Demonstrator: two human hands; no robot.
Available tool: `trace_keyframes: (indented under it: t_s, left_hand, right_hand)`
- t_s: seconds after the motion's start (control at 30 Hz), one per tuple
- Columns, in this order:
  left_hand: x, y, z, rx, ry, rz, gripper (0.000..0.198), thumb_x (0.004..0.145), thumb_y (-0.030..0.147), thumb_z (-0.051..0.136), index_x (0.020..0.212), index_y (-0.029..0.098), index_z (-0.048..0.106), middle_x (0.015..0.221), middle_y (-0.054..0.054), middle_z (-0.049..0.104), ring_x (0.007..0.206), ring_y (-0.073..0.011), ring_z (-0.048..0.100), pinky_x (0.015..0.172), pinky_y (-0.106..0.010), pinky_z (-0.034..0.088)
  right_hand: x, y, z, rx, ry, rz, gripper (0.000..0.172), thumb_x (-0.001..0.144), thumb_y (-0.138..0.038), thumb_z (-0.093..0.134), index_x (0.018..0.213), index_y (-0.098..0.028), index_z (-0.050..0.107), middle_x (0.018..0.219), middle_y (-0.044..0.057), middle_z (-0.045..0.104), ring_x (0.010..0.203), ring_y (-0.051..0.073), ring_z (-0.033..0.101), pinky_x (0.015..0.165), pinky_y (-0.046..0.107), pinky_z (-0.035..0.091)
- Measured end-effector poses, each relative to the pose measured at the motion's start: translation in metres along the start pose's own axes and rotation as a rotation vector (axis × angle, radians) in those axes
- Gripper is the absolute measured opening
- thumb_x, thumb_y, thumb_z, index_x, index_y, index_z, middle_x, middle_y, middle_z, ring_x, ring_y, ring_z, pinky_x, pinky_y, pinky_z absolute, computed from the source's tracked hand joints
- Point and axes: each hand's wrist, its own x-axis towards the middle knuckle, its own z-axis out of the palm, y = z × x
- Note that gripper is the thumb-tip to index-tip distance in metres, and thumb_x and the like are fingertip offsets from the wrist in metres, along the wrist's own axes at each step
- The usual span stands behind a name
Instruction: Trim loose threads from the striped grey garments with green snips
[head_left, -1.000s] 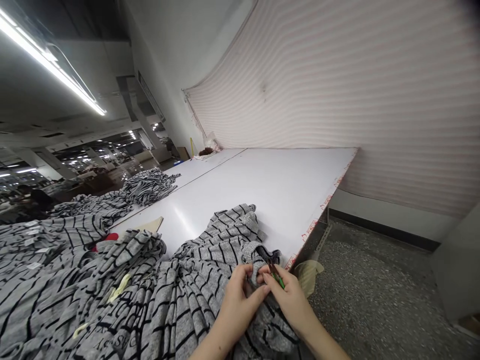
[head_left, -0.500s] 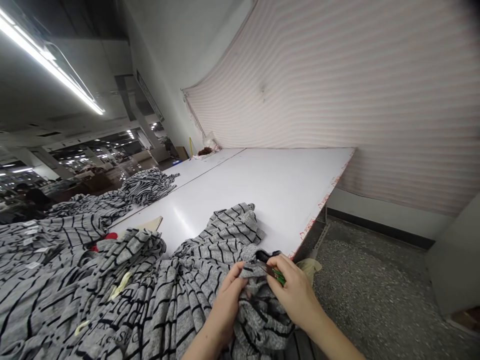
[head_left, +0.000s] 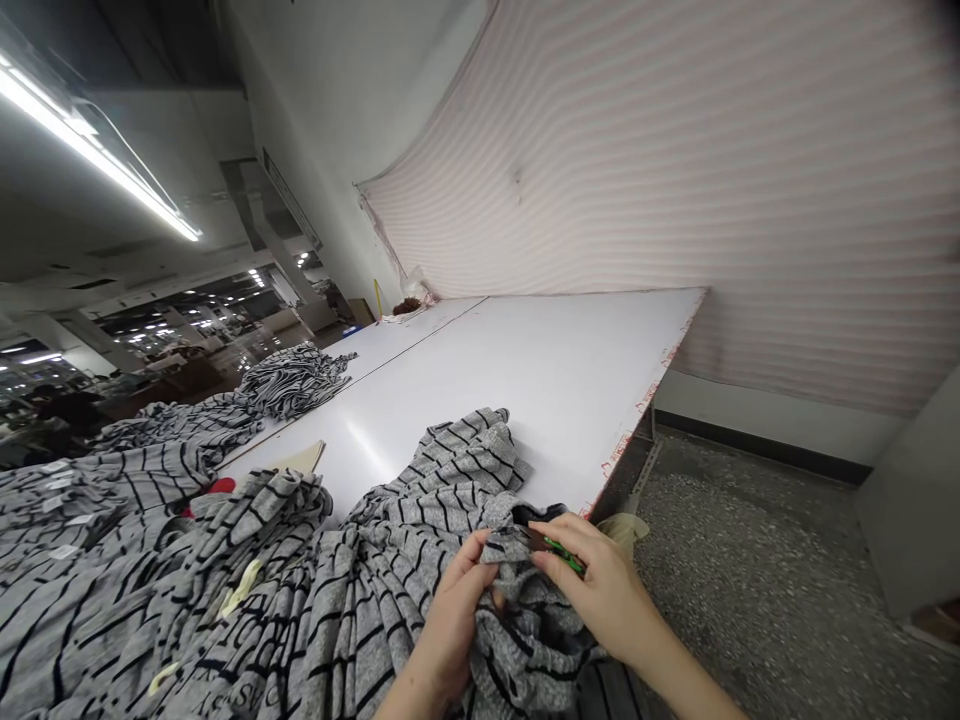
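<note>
A grey knit garment with black stripes lies bunched at the near edge of the white table. My left hand pinches a fold of this fabric, fingers closed on it. My right hand is closed round a small green-handled cutting tool, its tip against the same fold. Both hands meet over the fabric near the table's right edge.
More striped grey garments are heaped at the left and further back. A beige card and something red lie between them. A striped pale wall rises behind the table; speckled floor lies to the right.
My hands have shifted slightly along the fabric; the left hand took a new pinch lower down and the right hand with the tool turned flatter. The camera tilted a little.
</note>
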Motion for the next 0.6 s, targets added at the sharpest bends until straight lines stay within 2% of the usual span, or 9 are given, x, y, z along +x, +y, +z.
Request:
trace_keyframes:
  t_s: [0.2,0.4,0.5,0.6]
  left_hand:
    - [-0.004,0.001,0.003,0.016,0.004,-0.012,0.034,0.071,0.031,0.062,0.103,0.021,0.059,0.068,0.005,0.054,0.054,-0.0084,0.042,0.054,-0.018,0.035]
    - [-0.005,0.001,0.003,0.101,-0.004,0.06,0.029,0.074,0.029,0.059,0.102,0.02,0.058,0.071,0.004,0.053,0.058,-0.01,0.042,0.058,-0.02,0.037]
    - [-0.004,-0.003,0.002,0.208,-0.034,0.176,0.025,0.081,0.029,0.054,0.104,0.021,0.054,0.082,0.001,0.056,0.065,-0.0119,0.046,0.063,-0.021,0.039]
    - [-0.006,-0.005,0.002,0.363,0.013,0.357,0.033,0.086,0.031,0.05,0.118,0.024,0.047,0.109,-0.004,0.057,0.091,-0.0179,0.053,0.081,-0.027,0.042]
  right_hand:
    - [0.0,0.001,-0.002,0.025,0.012,0.013,0.023,0.09,-0.031,0.05,0.099,-0.022,0.069,0.096,0.005,0.065,0.09,0.019,0.061,0.078,0.028,0.047]
    - [-0.004,0.007,0.0,0.015,0.029,-0.005,0.025,0.091,-0.033,0.048,0.103,-0.023,0.067,0.099,0.005,0.064,0.093,0.019,0.06,0.079,0.027,0.046]
    - [-0.007,0.01,0.002,-0.052,0.042,0.029,0.025,0.088,-0.037,0.052,0.106,-0.023,0.064,0.099,0.004,0.063,0.089,0.019,0.061,0.077,0.027,0.047]
    - [-0.006,0.014,0.004,-0.177,0.045,0.039,0.025,0.084,-0.031,0.055,0.107,-0.024,0.06,0.097,0.003,0.062,0.082,0.018,0.06,0.071,0.027,0.046]
